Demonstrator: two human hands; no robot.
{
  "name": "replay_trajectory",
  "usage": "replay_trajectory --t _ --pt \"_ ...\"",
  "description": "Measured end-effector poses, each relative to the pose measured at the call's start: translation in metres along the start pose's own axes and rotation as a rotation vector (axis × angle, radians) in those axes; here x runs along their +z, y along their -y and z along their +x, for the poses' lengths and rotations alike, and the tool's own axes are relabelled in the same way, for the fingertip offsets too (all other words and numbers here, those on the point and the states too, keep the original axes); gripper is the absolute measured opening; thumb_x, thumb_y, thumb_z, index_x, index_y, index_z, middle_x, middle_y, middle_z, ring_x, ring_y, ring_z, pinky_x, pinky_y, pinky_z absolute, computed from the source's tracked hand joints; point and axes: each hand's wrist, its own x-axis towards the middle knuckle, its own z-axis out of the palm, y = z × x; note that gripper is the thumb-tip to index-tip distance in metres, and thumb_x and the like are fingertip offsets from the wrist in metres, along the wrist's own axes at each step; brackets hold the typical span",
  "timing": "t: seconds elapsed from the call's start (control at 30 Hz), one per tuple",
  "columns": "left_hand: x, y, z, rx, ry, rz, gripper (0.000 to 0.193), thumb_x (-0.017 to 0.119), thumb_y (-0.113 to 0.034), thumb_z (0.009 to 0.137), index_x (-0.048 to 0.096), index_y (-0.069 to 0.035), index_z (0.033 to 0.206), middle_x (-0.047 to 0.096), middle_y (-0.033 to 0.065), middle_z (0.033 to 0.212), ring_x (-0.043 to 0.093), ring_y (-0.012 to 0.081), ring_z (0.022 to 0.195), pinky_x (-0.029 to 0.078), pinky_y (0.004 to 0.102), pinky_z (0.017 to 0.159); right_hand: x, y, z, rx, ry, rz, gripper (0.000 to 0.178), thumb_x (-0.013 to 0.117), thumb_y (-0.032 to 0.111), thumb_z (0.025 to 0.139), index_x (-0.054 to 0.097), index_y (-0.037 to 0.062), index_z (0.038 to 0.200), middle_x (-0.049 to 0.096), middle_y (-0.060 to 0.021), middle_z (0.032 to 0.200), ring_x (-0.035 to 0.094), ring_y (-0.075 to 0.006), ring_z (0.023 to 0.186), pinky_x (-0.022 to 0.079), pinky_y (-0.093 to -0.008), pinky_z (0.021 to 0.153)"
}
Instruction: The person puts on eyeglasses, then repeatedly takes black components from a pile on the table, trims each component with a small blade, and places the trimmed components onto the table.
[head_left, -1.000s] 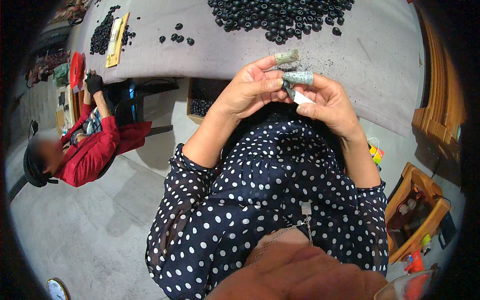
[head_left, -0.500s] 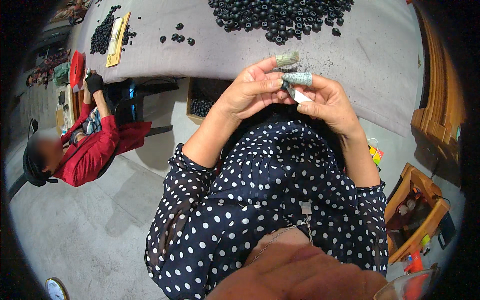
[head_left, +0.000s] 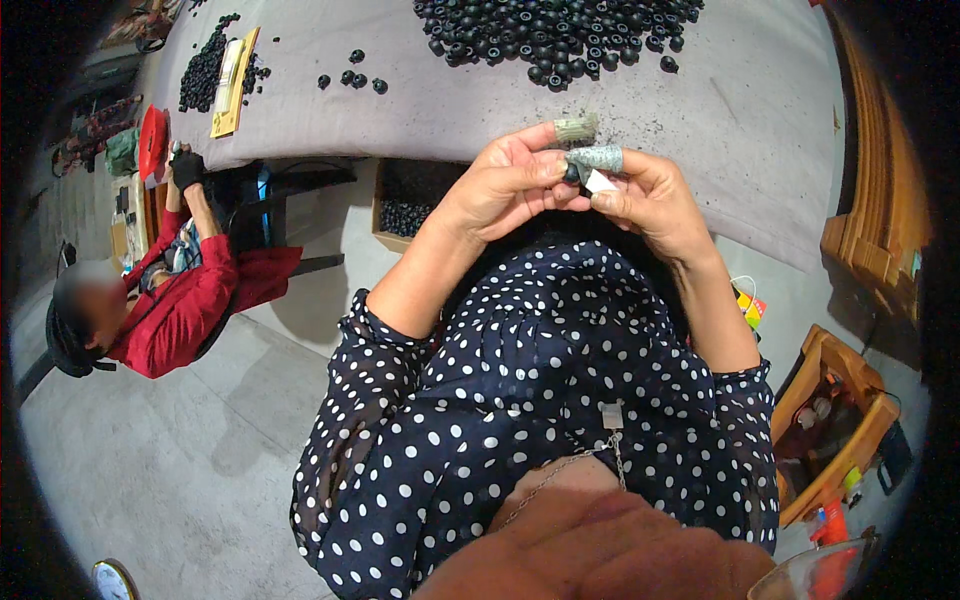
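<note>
My left hand is closed in a pinch on a small round black part, with its tape-wrapped index finger stretched out above. Against that part, my right hand is closed on a small blade with a white grip. Grey-blue tape covers my right index finger, which lies over the top of the part. Fingers hide most of the blade, so its exact shape does not show. On the grey cloth-covered table beyond my hands lies a big pile of similar black parts, dark crumbs scattered before it.
Several loose black parts lie left of the pile, near a yellow strip and a heap of smaller black pieces. Below the table edge stands a box of black pieces. A person in red sits at left; a wooden stool stands right.
The white grip has tilted and shifted slightly left, with less of it showing between my right fingers. More of the black part shows now. My left hand has barely moved.
</note>
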Motion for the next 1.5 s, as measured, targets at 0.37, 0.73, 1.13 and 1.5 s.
replay_trajectory --t 0.37,0.73,1.13,1.5 --pt "-0.003 0.0 0.002 0.015 0.021 -0.014 0.047 0.057 -0.009 0.089 0.039 0.001 0.131 0.061 0.0113 0.1 0.062 0.0149 0.08 0.055 0.0325 0.078 0.004 0.006 -0.005 -0.044 0.071 0.118 0.045 0.067 0.002 0.079 0.051 -0.0026 0.122 0.059 -0.0031 0.098 0.057 -0.008 0.089 0.047 -0.0176 0.074" --pt "-0.003 0.0 0.002 0.021 0.051 0.003 0.048 0.057 -0.009 0.089 0.037 0.003 0.13 0.061 0.0169 0.105 0.064 0.0182 0.082 0.056 0.032 0.077 -0.001 0.005 -0.004 -0.037 0.114 0.128 0.043 0.068 0.004 0.079 0.053 -0.0012 0.119 0.061 -0.0042 0.099 0.058 -0.0066 0.083 0.046 -0.0144 0.064" --pt "-0.008 0.007 0.006 0.0 0.042 -0.13 0.05 0.056 -0.005 0.088 0.036 0.001 0.133 0.06 0.0122 0.1 0.062 0.0159 0.077 0.056 0.0341 0.079 0.005 0.002 -0.002 -0.065 -0.003 0.22 0.034 0.066 0.003 0.08 0.056 -0.0011 0.112 0.065 -0.0084 0.097 0.062 -0.0083 0.08 0.048 -0.0151 0.062" --pt "0.004 0.01 0.008 -0.03 -0.024 0.0 0.055 0.059 -0.005 0.087 0.032 0.0 0.134 0.061 0.0154 0.104 0.064 0.017 0.079 0.057 0.0351 0.076 0.006 -0.004 0.0 -0.159 -0.099 0.134 0.023 0.064 0.002 0.081 0.06 -0.0039 0.102 0.065 -0.006 0.089 0.063 -0.012 0.079 0.052 -0.0223 0.072"
